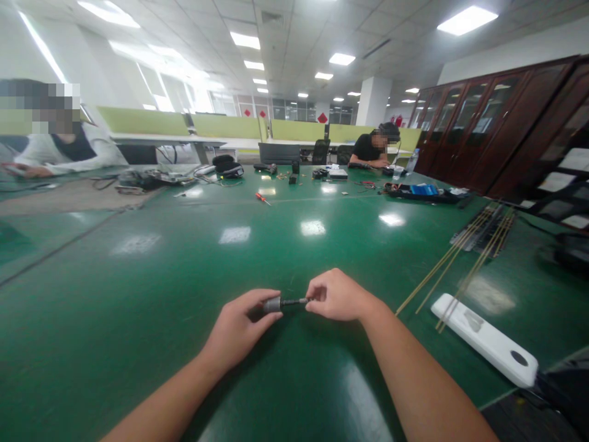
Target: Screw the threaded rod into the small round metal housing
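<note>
Just above the green tabletop (230, 258), a short grey cylinder (273, 305) with a thin dark shaft (292, 301) lies level between my hands. My left hand (239, 325) grips the cylinder, thumb below and fingers above. At the shaft's right end, my right hand (338, 298) is closed in a pinch on the tip. The fingertips hide that end of the shaft. The exact kind of tool or part is too small to make out.
On the right lie a white oblong device (485, 341) and several thin wooden sticks (448, 261). A red screwdriver (262, 198) lies farther off. A black tray (416, 193) and cables (156, 178) are toward the back. Two people sit at the table, one far left, one back right.
</note>
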